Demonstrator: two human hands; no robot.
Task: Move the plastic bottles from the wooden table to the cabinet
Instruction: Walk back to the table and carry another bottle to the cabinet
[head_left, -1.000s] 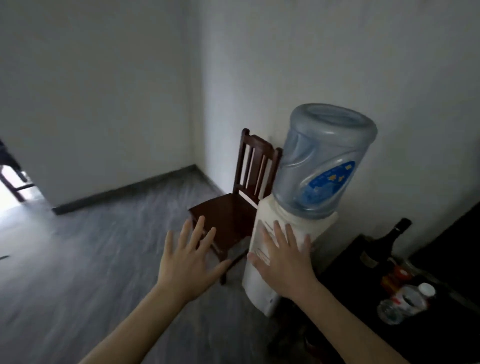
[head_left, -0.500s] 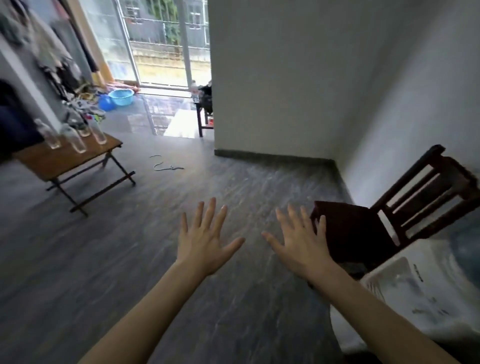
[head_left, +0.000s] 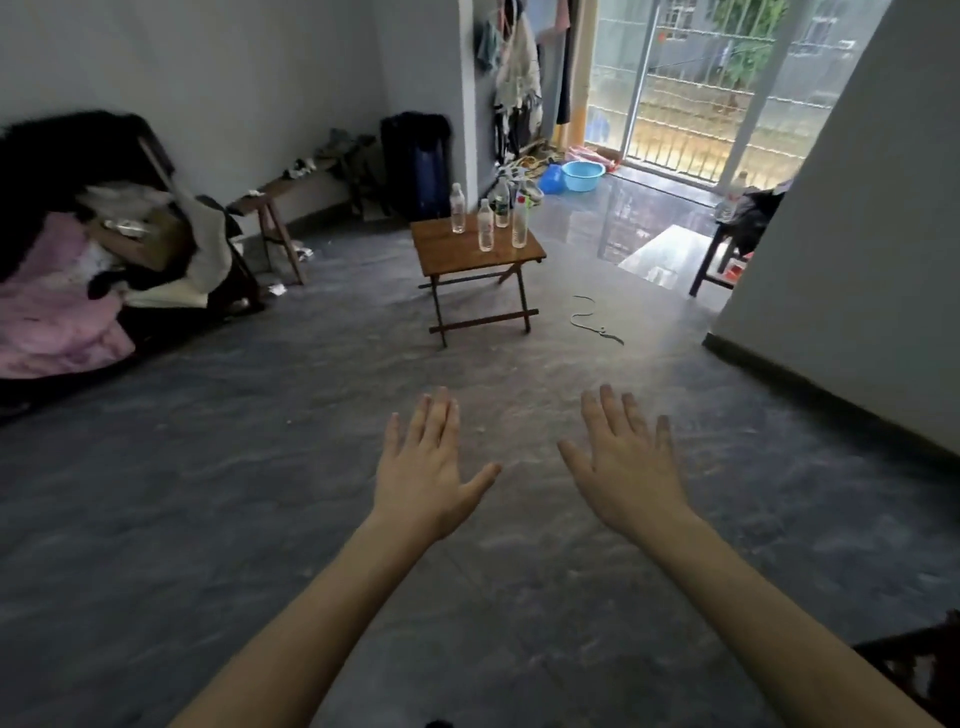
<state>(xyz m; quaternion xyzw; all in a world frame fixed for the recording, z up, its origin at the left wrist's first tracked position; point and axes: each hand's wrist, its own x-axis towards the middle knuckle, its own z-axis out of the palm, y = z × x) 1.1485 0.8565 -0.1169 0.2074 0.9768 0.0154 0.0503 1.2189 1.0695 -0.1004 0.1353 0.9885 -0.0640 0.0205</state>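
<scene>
Grey stone-look floor lay bare and wide between the person and the wooden table at twelve o'clock, where four plastic bottles stood upright near its far right edge. A loose cord at one o'clock could likely snag a foot. Left hand and right hand were spread flat, holding nothing; no cabinet was visible.

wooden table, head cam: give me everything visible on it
The wooden table is small and low, with a brown slatted top and dark crossed folding legs joined by floor rails. It stands upright on the grey floor mid-room, far beyond both open hands. Four clear plastic bottles stand upright near its far edge.
</scene>
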